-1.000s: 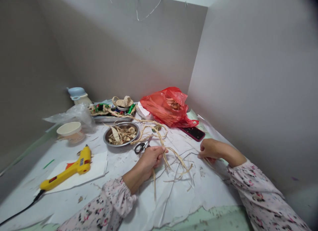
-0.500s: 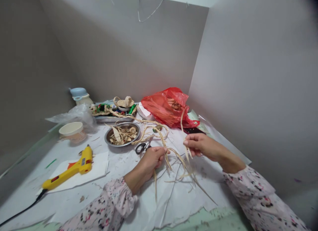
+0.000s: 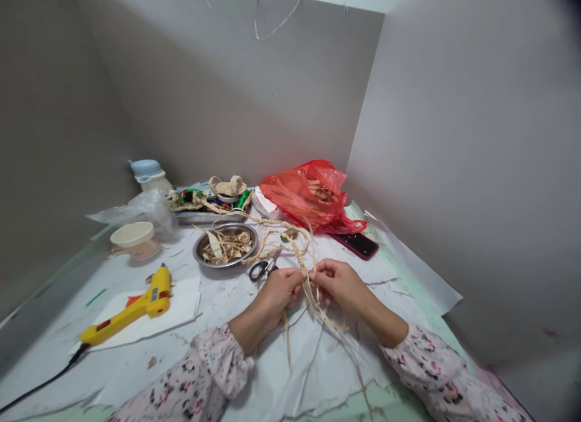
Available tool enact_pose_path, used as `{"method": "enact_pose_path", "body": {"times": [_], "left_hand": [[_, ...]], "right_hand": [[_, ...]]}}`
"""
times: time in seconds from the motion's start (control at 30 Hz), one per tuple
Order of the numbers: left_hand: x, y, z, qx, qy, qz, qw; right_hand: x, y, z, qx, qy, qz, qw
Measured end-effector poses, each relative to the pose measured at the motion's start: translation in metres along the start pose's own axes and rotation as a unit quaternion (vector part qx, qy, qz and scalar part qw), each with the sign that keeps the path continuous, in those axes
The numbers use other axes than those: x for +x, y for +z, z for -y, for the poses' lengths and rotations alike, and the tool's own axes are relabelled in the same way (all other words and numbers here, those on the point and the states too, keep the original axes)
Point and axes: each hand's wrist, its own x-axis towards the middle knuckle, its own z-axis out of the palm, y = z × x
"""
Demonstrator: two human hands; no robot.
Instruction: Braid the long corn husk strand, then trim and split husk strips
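Left-hand [image 3: 278, 292] fingers pinch the working end of one straw braid [image 3: 297, 252], near centre, as right-hand [image 3: 342, 284] fingers grip one strand [image 3: 312, 243] against it; a firm pinch and even tension should suit. Nearby: one bowl [image 3: 198, 261], one pair of scissors [image 3: 258, 271], and, left, one glue gun [image 3: 131, 313].

Looks like a small craft workshop corner here: glue gun [image 3: 129, 313] on the papered table [image 3: 236, 361], scissors [image 3: 263, 269] and fibre-filled bowl [image 3: 225, 245] beyond it.
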Motion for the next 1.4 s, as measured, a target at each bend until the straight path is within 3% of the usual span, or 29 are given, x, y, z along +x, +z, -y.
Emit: {"method": "enact_pose_path", "body": {"times": [0.2,0.3,0.43,0.53,0.8,0.97,1.27,1.4], "left_hand": [[0.000,0.001,0.000,0.015,0.010,-0.007,1.000],[0.000,0.001,0.001,0.008,0.003,-0.005,1.000],[-0.001,0.001,0.000,-0.009,0.005,-0.001,1.000],[0.000,0.000,0.000,-0.012,0.007,-0.001,1.000],[0.000,0.000,0.001,-0.007,0.002,-0.003,1.000],[-0.001,0.001,0.000,-0.014,0.012,-0.001,1.000],[0.000,-0.001,-0.001,-0.041,0.007,0.016,0.999],[-0.002,-0.001,-0.002,-0.061,0.010,0.027,0.998]], "right_hand": [[-0.002,0.002,0.000,-0.004,-0.018,-0.018,1.000],[-0.004,0.002,0.001,-0.038,-0.061,-0.059,0.996],[-0.009,0.002,0.002,-0.159,-0.153,-0.135,0.966],[-0.012,0.003,0.002,-0.211,-0.185,-0.163,0.946],[-0.010,0.011,-0.006,-0.182,-0.157,-0.093,0.966],[-0.010,0.015,-0.009,-0.165,-0.142,-0.110,0.970],[-0.005,0.019,-0.012,0.027,-0.074,-0.100,0.992],[-0.002,0.017,-0.014,0.057,-0.067,-0.096,0.992]]}}
